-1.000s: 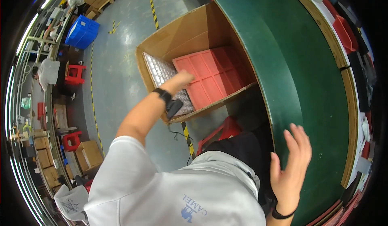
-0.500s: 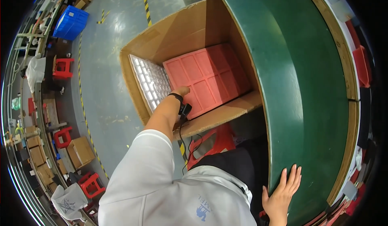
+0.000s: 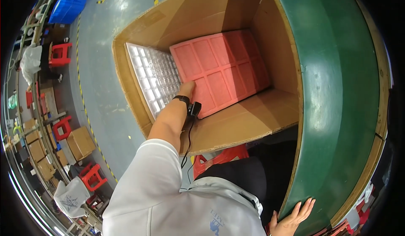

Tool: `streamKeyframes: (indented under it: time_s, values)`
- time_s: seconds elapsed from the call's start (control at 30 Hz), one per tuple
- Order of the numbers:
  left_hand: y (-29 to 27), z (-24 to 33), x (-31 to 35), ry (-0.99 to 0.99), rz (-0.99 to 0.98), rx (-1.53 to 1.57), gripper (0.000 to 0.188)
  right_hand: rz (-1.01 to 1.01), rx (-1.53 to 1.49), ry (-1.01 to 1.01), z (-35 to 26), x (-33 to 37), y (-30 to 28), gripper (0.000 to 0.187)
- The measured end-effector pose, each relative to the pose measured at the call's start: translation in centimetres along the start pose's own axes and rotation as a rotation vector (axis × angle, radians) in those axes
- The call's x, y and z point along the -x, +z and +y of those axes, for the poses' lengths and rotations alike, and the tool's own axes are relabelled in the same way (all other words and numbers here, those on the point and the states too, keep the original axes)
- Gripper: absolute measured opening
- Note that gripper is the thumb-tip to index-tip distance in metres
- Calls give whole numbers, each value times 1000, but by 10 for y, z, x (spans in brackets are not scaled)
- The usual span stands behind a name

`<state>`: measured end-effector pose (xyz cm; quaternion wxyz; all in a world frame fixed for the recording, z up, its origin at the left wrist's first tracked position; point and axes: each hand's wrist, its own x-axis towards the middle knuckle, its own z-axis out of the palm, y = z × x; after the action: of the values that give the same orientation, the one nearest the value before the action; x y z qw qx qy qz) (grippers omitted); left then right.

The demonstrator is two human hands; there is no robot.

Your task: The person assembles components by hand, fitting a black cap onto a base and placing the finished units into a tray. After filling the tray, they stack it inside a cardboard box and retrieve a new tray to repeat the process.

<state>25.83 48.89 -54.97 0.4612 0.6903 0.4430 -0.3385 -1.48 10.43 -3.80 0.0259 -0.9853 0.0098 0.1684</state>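
Inside a large open cardboard box (image 3: 236,136) lies a flat pink tray (image 3: 213,90), its face divided into shallow rectangular panels. My left hand (image 3: 187,90) reaches down to the tray's left edge, the thumb side over the rim; the other fingers are hidden. Closed on that edge, it wears a black wrist strap with a small black device (image 3: 193,108) and a cable. Beside it, a clear plastic tray with many small pockets (image 3: 154,73) leans against the box's left wall. My right hand (image 3: 291,222) rests open on the green tabletop (image 3: 322,151) near its edge, holding nothing.
The green table borders the box on the right. A red stool (image 3: 228,156) stands just below the box. Across the taped grey floor (image 3: 103,84) are red stools (image 3: 93,177), cardboard cartons (image 3: 81,143), a blue crate (image 3: 68,6) and a person in pale clothing (image 3: 31,63).
My view has shifted, so the box looks larger and more of its near inner wall shows. My left hand stays at the pink tray's edge. My right hand sits lower in view on the table.
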Motion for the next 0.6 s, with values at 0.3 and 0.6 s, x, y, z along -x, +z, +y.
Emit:
streamKeyframes:
  time_s: [0.3,0.6]
  values:
    - [-18,22,59,173,-120,651,53,36,20,-52,-6,-9,-2,87]
    - [-6,58,121,391,-150,536,55,26,43,-46,-10,-7,-3,89]
